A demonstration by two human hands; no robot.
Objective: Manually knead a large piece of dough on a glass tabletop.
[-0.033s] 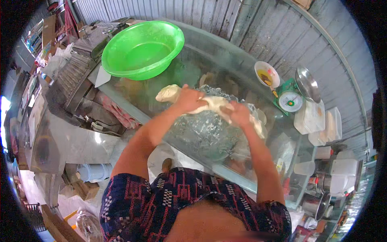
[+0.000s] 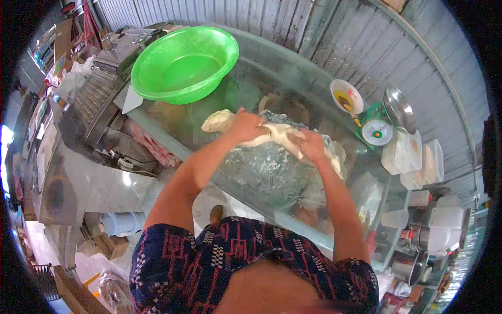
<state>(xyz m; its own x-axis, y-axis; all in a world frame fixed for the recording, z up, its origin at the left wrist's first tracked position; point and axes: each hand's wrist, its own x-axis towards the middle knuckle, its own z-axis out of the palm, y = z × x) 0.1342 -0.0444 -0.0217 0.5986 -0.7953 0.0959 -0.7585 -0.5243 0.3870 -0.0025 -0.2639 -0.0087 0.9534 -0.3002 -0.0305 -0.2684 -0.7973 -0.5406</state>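
Note:
A long, pale roll of dough lies across the floured glass-like tabletop. My left hand is closed round it left of its middle, leaving a rounded end of dough sticking out to the left. Farther right, my right hand grips the same roll, with the thumb pressed in on the inner side. The stretch between my hands is bare and slightly arched. Past my right hand the dough runs on toward the table's right side, partly hidden by the wrist. Loose flour is smeared on the surface in front of it.
A big green basin stands at the far left of the table. At the back right are a white bowl of yellow liquid, a green dial scale with a metal pan, and plastic containers. A corrugated metal wall borders the far side.
My right hand has shifted very slightly away from me on the dough. Everything else looks the same.

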